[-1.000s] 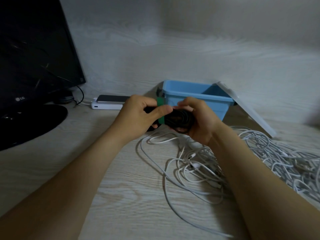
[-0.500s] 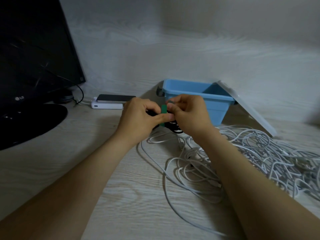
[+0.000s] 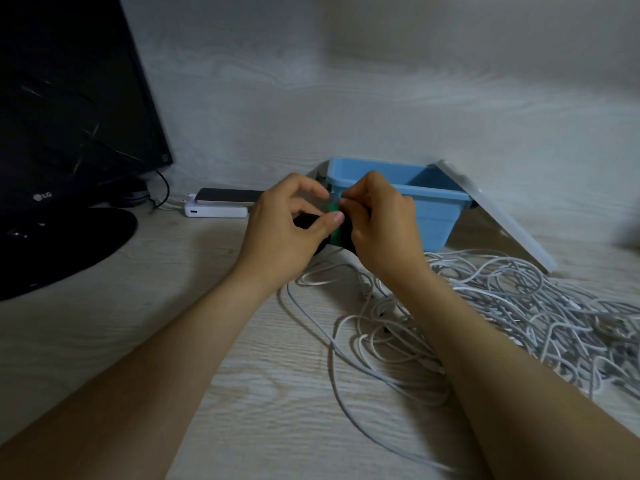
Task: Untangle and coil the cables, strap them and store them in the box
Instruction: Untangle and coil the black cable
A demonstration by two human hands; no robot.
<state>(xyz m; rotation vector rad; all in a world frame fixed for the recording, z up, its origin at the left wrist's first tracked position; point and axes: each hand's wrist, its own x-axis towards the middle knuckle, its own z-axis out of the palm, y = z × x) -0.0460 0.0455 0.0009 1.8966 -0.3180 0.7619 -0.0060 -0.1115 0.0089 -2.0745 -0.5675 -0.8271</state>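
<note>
Green hook-and-loop strap [image 3: 335,234] stood as a narrow upright band between the two hands, wrapped over a black coiled cable [image 3: 305,221] that was held just above the pale wood-grain counter [image 3: 166,317]. The left hand [image 3: 287,230] gripped the coil, fingers curled over its top and the thumb tip pressed against the strap's left edge. The right hand [image 3: 379,226] pinched the upper end of the strap between thumb and forefinger, its other fingers curled round the right side of the coil, most of which was hidden behind both hands.

Just behind the hands sat an open blue plastic box [image 3: 436,211], with a flat white lid [image 3: 498,220] leaning tilted against its right side. Beneath and to the right of the forearms a loose tangle of white cables [image 3: 512,306] sprawled over the counter, well apart from the box's opening.

At the left stood a black monitor [image 3: 69,116] on a round base. Near it lay a white power bank [image 3: 216,212] with a dark phone [image 3: 228,195] resting flat on top.
</note>
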